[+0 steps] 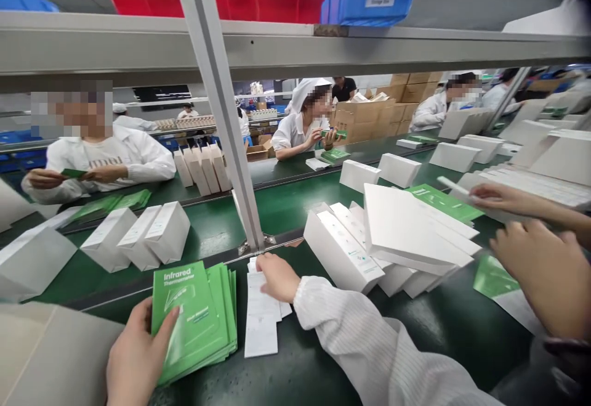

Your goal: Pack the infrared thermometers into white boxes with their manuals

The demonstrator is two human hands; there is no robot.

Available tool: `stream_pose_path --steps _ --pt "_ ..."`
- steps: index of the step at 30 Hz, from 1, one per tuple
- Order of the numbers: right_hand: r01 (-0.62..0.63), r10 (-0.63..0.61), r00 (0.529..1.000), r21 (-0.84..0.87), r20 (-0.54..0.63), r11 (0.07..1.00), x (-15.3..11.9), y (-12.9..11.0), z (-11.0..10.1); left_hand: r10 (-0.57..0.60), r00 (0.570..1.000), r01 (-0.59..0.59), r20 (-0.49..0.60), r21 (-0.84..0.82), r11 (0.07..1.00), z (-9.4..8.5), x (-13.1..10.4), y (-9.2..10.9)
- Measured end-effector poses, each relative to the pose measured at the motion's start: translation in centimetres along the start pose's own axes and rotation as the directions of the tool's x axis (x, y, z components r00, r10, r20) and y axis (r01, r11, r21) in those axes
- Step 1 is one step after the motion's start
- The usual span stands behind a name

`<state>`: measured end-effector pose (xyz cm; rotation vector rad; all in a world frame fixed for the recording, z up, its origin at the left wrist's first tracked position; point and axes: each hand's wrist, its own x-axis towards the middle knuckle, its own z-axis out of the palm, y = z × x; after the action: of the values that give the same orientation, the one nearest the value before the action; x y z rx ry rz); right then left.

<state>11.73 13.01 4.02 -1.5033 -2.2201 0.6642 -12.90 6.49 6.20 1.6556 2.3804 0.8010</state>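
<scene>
My left hand [138, 347] is closed on a green instruction manual [182, 307] printed "Infrared Thermometer", thumb on its cover. More green manuals lie fanned beneath and to the right of it. My right hand [278, 278], in a white sleeve, has its fingers bent over the far end of some white paper slips [261, 329] lying on the dark green surface. Its fingertips appear closed on a slip, partly hidden from view. Right of that hand, white boxes [341, 252] lie tilted together, with a larger white box [406, 227] across them.
A co-worker's hands [538, 270] reach in from the right over green manuals [496, 276]. An open white box [55, 357] stands at the near left. Beyond a metal post [221, 110], a green conveyor belt [290, 199] carries white boxes. Other people sit opposite.
</scene>
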Motion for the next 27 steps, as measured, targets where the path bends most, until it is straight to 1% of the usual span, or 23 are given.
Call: stream_pose_path --steps 1,3,5,7,9,12,14,16,18,20,21,22,24,26,27 --pt "0.016 -0.014 1.000 0.059 -0.025 0.998 -0.3 0.1 -0.1 -0.036 0.999 0.036 -0.007 -0.043 0.998 -0.4 -0.3 0.4" --pt "0.055 -0.045 0.997 0.189 -0.055 0.980 -0.7 0.5 -0.6 -0.068 0.997 0.059 -0.028 -0.229 0.972 -1.0 -1.0 0.8" --pt "0.088 -0.072 0.995 0.322 -0.062 0.943 -1.1 0.8 -1.5 -0.063 0.996 0.032 -0.055 -0.440 0.897 -1.6 -1.6 0.9" --pt "0.101 -0.090 0.995 0.445 -0.045 0.890 -1.6 1.1 -2.6 -0.057 0.998 0.024 -0.039 -0.587 0.809 -2.1 -2.3 1.1" --pt "0.097 -0.106 0.994 0.545 -0.015 0.832 -2.4 1.1 -3.8 -0.056 0.998 0.053 0.017 -0.681 0.730 -2.6 -3.0 1.5" --pt "0.082 -0.140 0.990 0.660 0.036 0.747 -4.0 0.4 -5.5 -0.011 0.986 0.137 0.163 -0.789 0.599 -2.6 -4.4 2.9" --pt "0.050 -0.165 0.983 0.734 0.084 0.677 -5.0 -0.5 -6.1 0.064 0.958 0.202 0.279 -0.820 0.535 -1.9 -5.3 4.1" --pt "0.016 -0.176 0.977 0.779 0.121 0.627 -5.7 -1.5 -6.2 0.129 0.923 0.252 0.363 -0.822 0.511 -0.8 -6.3 5.3" --pt "0.015 -0.157 0.981 0.768 0.112 0.640 -6.0 -2.4 -5.8 0.111 0.899 0.304 0.424 -0.787 0.536 0.3 -7.4 6.3" --pt "0.045 -0.122 0.991 0.724 0.054 0.689 -6.0 -2.8 -5.1 0.037 0.883 0.368 0.467 -0.740 0.563 1.3 -8.3 6.9" --pt "0.060 -0.111 0.993 0.702 0.027 0.709 -6.0 -2.9 -4.8 0.019 0.872 0.394 0.490 -0.723 0.567 1.7 -8.7 7.1" --pt "0.075 -0.107 0.994 0.685 0.005 0.725 -5.9 -2.9 -4.5 0.040 0.853 0.413 0.521 -0.720 0.558 2.0 -9.1 7.3" --pt "0.097 -0.107 0.994 0.656 -0.026 0.749 -5.9 -2.8 -4.0 0.167 0.806 0.421 0.567 -0.749 0.511 2.5 -9.6 7.3" --pt "0.114 -0.101 0.993 0.620 -0.057 0.776 -6.0 -2.7 -3.7 0.292 0.761 0.422 0.579 -0.784 0.454 3.1 -9.9 7.2" --pt "0.121 -0.095 0.993 0.598 -0.075 0.792 -6.2 -2.7 -3.6 0.318 0.754 0.420 0.575 -0.794 0.440 3.4 -10.0 7.1"
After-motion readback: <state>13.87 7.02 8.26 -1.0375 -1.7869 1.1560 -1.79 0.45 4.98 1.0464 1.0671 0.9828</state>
